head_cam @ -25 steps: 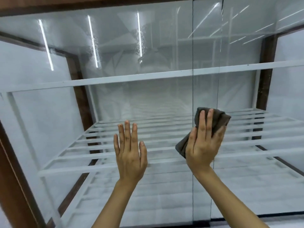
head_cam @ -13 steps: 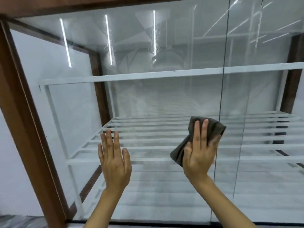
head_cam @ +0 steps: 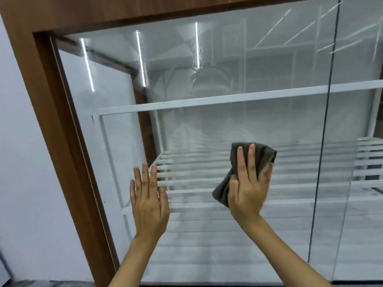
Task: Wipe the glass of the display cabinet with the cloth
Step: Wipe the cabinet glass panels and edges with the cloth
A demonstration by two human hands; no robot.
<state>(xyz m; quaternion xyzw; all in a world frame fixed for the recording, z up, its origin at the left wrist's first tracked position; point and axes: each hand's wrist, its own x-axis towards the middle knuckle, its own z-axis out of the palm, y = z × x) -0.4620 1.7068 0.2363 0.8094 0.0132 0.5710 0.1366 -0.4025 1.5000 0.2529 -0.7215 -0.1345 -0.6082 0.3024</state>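
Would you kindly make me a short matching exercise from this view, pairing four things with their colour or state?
Things:
1. cloth
2. left hand
3. frame
4. shelf rail

Descriptions:
A. brown wood
B. white
C. dark grey, bunched under the right hand
D. bare, fingers straight, flat on the glass

Pairs: 1-C, 2-D, 3-A, 4-B
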